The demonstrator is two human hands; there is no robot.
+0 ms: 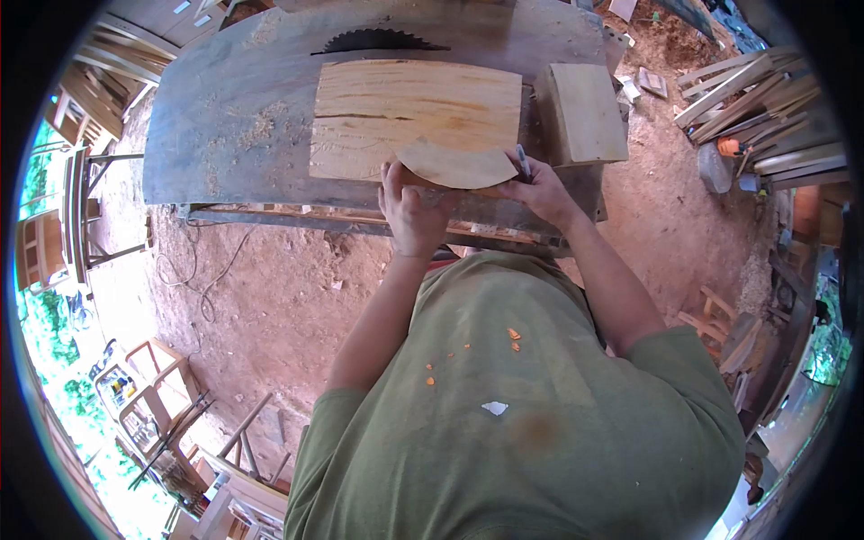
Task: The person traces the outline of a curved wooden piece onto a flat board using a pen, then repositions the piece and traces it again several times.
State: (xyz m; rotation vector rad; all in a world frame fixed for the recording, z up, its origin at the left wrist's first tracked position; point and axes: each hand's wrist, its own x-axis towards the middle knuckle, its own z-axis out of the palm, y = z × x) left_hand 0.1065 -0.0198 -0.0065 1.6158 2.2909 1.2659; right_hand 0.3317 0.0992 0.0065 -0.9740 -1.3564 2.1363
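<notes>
A thin half-moon piece of wood [457, 167] lies over the near edge of a thick wooden board [414, 103], its curved side toward me. My left hand [414, 211] grips the left end of the half-moon piece, fingers bent around its edge. At the other end, my right hand [543, 192] holds a pen [523, 162] upright between its fingers and touches the piece's right tip. The board rests on a saw table [243, 90] and has a dark crack across its left half.
Just beyond the board, a toothed circular saw blade [382, 40] sticks up through the table. A thick wood block [587, 114] stands to the right. Sawdust [261, 124] is scattered at left. Stacked wood strips [747, 99] lie at far right, and a cable [207, 283] runs over the dirt floor.
</notes>
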